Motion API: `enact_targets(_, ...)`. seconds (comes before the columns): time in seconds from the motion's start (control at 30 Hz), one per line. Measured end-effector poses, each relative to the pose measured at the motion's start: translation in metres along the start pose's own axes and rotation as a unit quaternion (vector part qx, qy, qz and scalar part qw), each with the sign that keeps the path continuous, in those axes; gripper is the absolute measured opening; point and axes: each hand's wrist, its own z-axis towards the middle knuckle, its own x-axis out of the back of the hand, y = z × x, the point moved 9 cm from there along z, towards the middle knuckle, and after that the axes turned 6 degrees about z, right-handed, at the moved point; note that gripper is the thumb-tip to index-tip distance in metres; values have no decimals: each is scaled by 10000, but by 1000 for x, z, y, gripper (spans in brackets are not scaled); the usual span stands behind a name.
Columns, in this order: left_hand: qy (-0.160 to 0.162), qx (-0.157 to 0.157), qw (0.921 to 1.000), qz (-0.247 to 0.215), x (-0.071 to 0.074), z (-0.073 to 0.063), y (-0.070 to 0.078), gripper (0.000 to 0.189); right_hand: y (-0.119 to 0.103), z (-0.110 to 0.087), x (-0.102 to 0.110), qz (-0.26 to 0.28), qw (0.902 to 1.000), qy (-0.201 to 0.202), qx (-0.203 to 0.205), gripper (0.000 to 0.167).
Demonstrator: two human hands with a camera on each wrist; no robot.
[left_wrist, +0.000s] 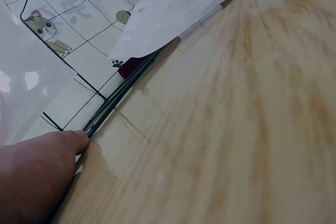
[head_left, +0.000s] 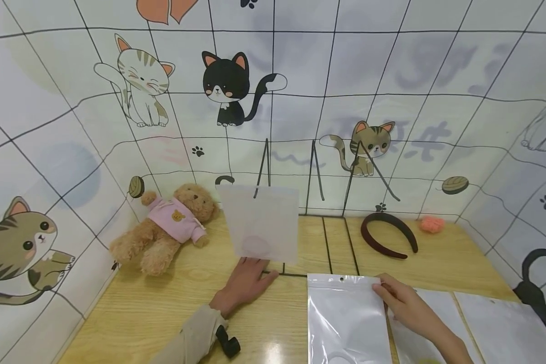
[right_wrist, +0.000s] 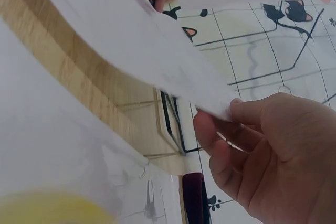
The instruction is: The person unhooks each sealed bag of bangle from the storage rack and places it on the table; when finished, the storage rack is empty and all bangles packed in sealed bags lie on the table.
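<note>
My right hand (head_left: 405, 306) pinches the top right corner of a white zip bag (head_left: 348, 316) with a hang hole, between thumb and fingers. In the right wrist view the bag (right_wrist: 131, 40) slants up from the table to that thumb. My left hand (head_left: 247, 284) lies palm down at the base of a black wire display rack (head_left: 327, 247), its thumb touching the wire in the left wrist view. The fingertips are partly hidden by a whitish translucent bag (head_left: 261, 222) hanging from the rack's left hook. Two other hooks (head_left: 317, 169) carry nothing.
Two more white bags (head_left: 505, 323) lie flat at the right front. A teddy bear (head_left: 170, 227) in a pink top lies at the left back. A dark red headband (head_left: 377, 247) and a coral fluffy item (head_left: 431, 224) are at the right back, before the cat-print backdrop.
</note>
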Motion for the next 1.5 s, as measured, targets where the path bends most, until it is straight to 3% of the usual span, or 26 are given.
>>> enact_targets(0.13, 49, -77, 10000, 40, -1, -1, 0, 47, 7, 1, 5, 46, 9997, 250, -38, 24)
enact_targets(0.27, -30, -50, 9999, 113, -3, -1, -2, 61, 11, 0, 1, 76, 9999, 139, 59, 26)
enact_targets(0.4, 42, -72, 9999, 60, -2, -2, -1, 60, 12, -1, -5, -51, 9997, -68, 216, 25)
enact_targets(0.6, 95, -117, 9999, -54, 2, -1, 2, 56, 16, -1, -4, -325, 9989, -60, 347, 29)
enact_targets(0.87, -40, -4, 10000, 17, -1, -1, -1, 49, 25, 1, -14, -89, 9968, -753, 268, 26)
enact_targets(1.13, 19, -50, 10000, -14, -3, -1, 0, 60, 24, 8, -16, -19, 9915, -1291, 143, 25)
enact_targets(1.33, -87, -80, 9999, -15, -9, 0, -1, 60, 27, 8, -15, -522, 9876, -1479, 55, 24)
enact_targets(1.5, -144, 24, 9999, -8, -8, -1, -5, 57, 28, 12, -9, -1514, 9833, -983, -238, 28)
